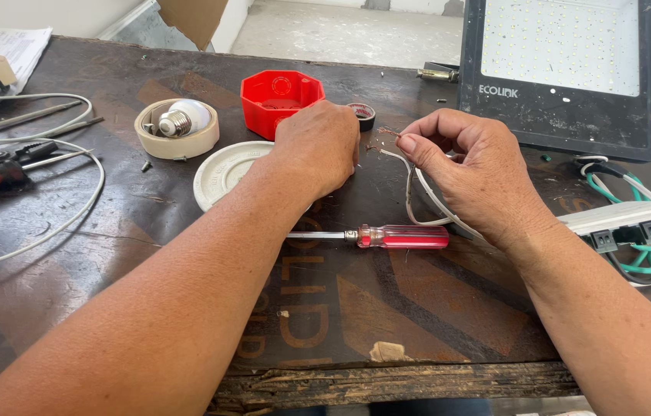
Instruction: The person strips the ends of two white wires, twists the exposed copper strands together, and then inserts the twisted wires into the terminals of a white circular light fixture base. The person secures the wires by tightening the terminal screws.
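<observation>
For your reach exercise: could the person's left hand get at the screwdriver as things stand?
Probably yes. The screwdriver lies bare on the table just below the left hand, with nothing over it, though that hand's fingers are curled shut.

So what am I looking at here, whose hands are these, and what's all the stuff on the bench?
No machine here: a person wears a camera on the head, looking down at their own bare hands over a dark worn wooden table. The right hand pinches a thin white wire with bared copper strands. The left hand is a closed fist beside it. Nearby lie a red-handled screwdriver, a red octagonal plastic box, a white round plastic cover, a white bulb inside a tape roll, and a black floodlight panel.
</observation>
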